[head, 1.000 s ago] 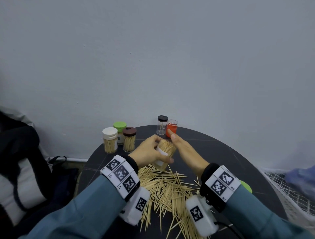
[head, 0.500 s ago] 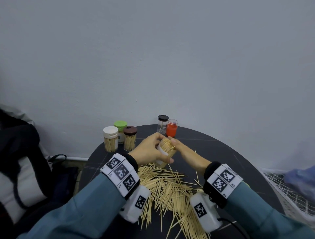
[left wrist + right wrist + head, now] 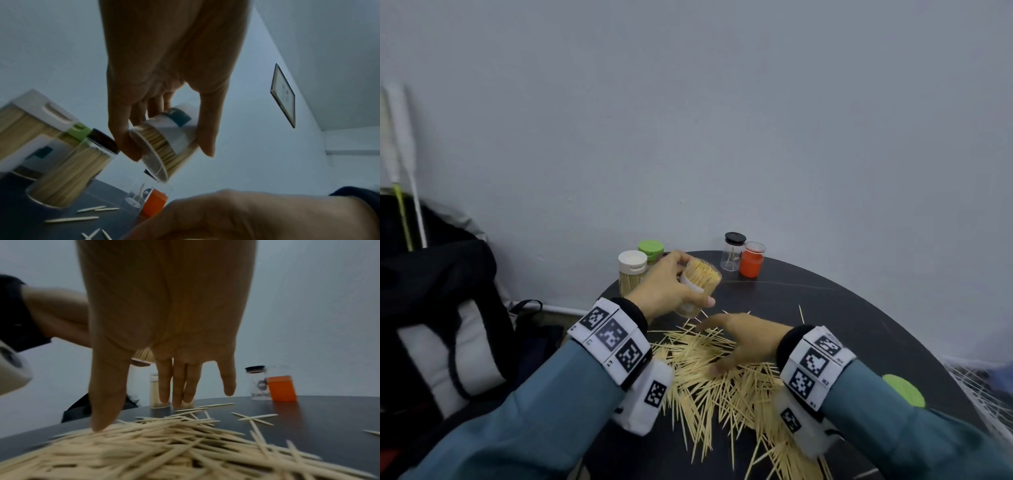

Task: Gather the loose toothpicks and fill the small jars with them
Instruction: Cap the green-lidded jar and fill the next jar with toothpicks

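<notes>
My left hand (image 3: 671,284) grips a clear jar (image 3: 700,284) packed with toothpicks, tilted, lifted above the round black table (image 3: 825,308); the left wrist view shows the jar (image 3: 164,146) between thumb and fingers. My right hand (image 3: 736,339) reaches down with straight fingers onto the heap of loose toothpicks (image 3: 715,387); in the right wrist view its thumb tip touches the heap (image 3: 164,443). Filled jars with a white lid (image 3: 632,270) and a green lid (image 3: 651,249) stand at the back left. A nearly empty black-lidded jar (image 3: 732,251) and an orange jar (image 3: 751,263) stand at the back.
A dark bag (image 3: 448,308) sits left of the table. A white wire basket (image 3: 989,387) is at the right edge. A green lid (image 3: 904,390) lies by my right sleeve. The wall is close behind the table.
My right hand left the held jar's mouth and dropped onto the toothpick heap. My left hand carried the jar a little left and back.
</notes>
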`<action>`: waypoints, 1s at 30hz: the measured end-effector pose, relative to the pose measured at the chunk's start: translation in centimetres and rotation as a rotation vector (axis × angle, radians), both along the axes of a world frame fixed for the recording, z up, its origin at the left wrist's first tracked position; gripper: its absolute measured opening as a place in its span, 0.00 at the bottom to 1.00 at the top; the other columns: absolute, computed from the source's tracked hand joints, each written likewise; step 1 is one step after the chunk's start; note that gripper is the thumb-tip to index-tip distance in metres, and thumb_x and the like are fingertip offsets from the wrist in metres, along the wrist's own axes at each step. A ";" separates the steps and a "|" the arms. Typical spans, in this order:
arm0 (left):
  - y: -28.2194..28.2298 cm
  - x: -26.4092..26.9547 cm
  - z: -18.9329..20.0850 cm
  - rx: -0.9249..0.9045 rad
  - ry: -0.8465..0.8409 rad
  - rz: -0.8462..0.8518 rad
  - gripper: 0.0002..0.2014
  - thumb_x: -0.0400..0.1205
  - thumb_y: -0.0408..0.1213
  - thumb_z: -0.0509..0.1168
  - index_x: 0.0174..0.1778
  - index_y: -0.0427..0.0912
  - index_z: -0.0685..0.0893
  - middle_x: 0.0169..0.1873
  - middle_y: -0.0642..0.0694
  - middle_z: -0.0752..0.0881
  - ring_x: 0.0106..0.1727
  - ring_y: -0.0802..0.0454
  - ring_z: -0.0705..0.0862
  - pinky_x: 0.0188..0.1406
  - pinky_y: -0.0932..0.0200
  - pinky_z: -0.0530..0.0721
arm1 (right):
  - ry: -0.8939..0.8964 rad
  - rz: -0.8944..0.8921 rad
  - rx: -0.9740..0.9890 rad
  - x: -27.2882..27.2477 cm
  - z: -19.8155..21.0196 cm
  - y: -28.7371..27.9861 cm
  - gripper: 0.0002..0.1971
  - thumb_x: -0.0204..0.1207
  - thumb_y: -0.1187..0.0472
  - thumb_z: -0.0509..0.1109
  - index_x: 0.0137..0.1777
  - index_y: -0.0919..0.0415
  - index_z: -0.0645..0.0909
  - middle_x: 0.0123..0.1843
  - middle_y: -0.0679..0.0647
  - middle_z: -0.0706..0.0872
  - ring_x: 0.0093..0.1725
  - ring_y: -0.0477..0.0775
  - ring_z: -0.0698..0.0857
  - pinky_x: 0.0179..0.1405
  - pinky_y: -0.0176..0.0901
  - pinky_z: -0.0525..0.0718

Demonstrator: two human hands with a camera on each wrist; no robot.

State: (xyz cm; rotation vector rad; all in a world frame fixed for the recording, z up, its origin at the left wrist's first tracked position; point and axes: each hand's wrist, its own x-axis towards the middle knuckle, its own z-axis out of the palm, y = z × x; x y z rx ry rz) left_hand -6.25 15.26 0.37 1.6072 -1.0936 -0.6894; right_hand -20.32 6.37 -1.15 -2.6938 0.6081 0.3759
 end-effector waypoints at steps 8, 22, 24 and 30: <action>2.9 2.8 -0.2 -0.002 0.053 0.044 0.31 0.67 0.25 0.78 0.62 0.41 0.71 0.46 0.50 0.83 0.47 0.56 0.83 0.42 0.65 0.84 | 0.143 0.187 -0.201 4.1 -0.6 2.0 0.33 0.69 0.56 0.77 0.73 0.54 0.70 0.71 0.54 0.72 0.70 0.56 0.73 0.70 0.56 0.73; 3.9 3.8 -0.7 0.045 0.016 0.064 0.33 0.66 0.29 0.79 0.64 0.43 0.71 0.57 0.41 0.83 0.58 0.46 0.83 0.54 0.55 0.85 | 0.017 0.143 -0.268 4.0 -1.3 0.7 0.16 0.73 0.62 0.73 0.61 0.60 0.81 0.58 0.56 0.84 0.57 0.56 0.83 0.58 0.47 0.82; 3.8 3.7 -0.7 0.044 0.018 0.058 0.33 0.66 0.28 0.79 0.63 0.43 0.71 0.58 0.41 0.83 0.59 0.46 0.83 0.53 0.54 0.85 | -0.029 0.128 -0.285 3.9 -1.3 0.6 0.18 0.74 0.61 0.72 0.64 0.59 0.80 0.59 0.56 0.84 0.57 0.57 0.83 0.57 0.48 0.82; 3.3 3.4 -0.8 0.044 0.021 0.046 0.31 0.66 0.27 0.79 0.60 0.44 0.71 0.57 0.42 0.83 0.59 0.45 0.83 0.56 0.51 0.85 | -0.122 0.037 -0.292 3.4 -1.2 -0.2 0.13 0.75 0.61 0.72 0.58 0.60 0.83 0.55 0.58 0.85 0.54 0.59 0.83 0.54 0.52 0.84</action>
